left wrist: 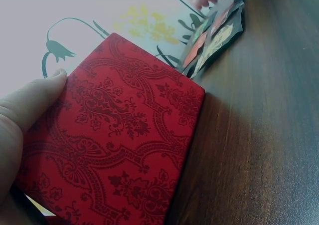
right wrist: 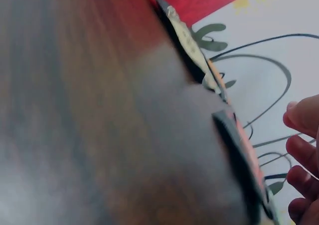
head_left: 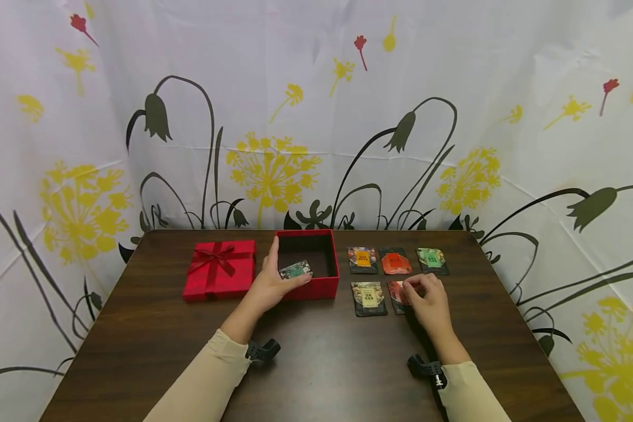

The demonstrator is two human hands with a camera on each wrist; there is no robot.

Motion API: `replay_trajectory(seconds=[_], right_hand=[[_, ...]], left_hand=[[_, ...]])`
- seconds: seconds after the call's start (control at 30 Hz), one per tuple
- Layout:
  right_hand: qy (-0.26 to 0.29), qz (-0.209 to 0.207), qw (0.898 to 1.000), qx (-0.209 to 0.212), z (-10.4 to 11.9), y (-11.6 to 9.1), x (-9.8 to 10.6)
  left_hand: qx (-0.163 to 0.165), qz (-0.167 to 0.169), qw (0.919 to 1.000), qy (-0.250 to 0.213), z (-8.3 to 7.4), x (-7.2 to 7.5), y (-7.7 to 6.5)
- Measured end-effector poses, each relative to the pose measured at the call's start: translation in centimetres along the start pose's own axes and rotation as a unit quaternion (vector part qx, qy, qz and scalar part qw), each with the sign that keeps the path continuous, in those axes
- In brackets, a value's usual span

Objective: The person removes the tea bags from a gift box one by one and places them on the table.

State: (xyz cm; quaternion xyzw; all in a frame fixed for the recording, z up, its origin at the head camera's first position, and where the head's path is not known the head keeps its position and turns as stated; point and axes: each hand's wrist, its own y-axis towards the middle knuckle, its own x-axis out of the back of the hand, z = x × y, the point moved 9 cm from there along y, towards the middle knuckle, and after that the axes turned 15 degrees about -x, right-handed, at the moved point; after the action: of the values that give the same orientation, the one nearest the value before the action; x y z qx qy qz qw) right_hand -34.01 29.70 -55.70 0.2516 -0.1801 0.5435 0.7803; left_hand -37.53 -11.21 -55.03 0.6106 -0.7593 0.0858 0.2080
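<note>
My left hand (head_left: 271,285) holds the red gift box (head_left: 324,288) at its near left corner, fingers along the left side and thumb at the front rim. In the left wrist view the thumb lies against the box's embossed wall (left wrist: 119,130). A green packet (head_left: 296,269) lies inside the dark interior. Over a red packet (head_left: 397,296) in the front row hovers my right hand (head_left: 428,302). Its fingers are loosely bent in the right wrist view, with nothing visible between them. A cream-labelled packet (head_left: 369,299) lies just left of the red one.
Left of the box sits its red lid (head_left: 218,271) with a ribbon bow. A back row holds an orange-labelled packet (head_left: 362,259), a red-orange packet (head_left: 395,261) and a green packet (head_left: 432,260). A flower-patterned curtain (head_left: 316,117) hangs behind the brown table (head_left: 327,363).
</note>
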Motion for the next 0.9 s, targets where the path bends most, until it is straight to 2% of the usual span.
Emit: replay_trajectory(seconds=[0.17, 0.4, 0.57, 0.73, 0.9], right_hand=[[0.017, -0.024, 0.999, 0.019, 1.8, -0.2, 1.0], [0.041, -0.01, 0.998, 0.041, 5.6, -0.7, 1.0], [0.082, 0.044, 0.995, 0.019, 9.0, -0.3, 0.5], [0.142, 0.113, 0.983, 0.017, 13.7, -0.2, -0.7], [0.164, 0.162, 0.973, 0.027, 18.3, -0.3, -2.5]], left_hand=[[-0.004, 0.0, 1.0, -0.002, -0.2, -0.2, 0.1], [-0.003, 0.002, 1.0, -0.002, -0.4, -0.3, 0.0], [0.003, -0.003, 1.0, 0.002, -0.2, -0.2, -0.1], [0.001, -0.005, 1.0, 0.008, -0.2, 0.0, -0.4], [-0.003, -0.007, 1.0, 0.003, -0.3, 0.1, -0.3]])
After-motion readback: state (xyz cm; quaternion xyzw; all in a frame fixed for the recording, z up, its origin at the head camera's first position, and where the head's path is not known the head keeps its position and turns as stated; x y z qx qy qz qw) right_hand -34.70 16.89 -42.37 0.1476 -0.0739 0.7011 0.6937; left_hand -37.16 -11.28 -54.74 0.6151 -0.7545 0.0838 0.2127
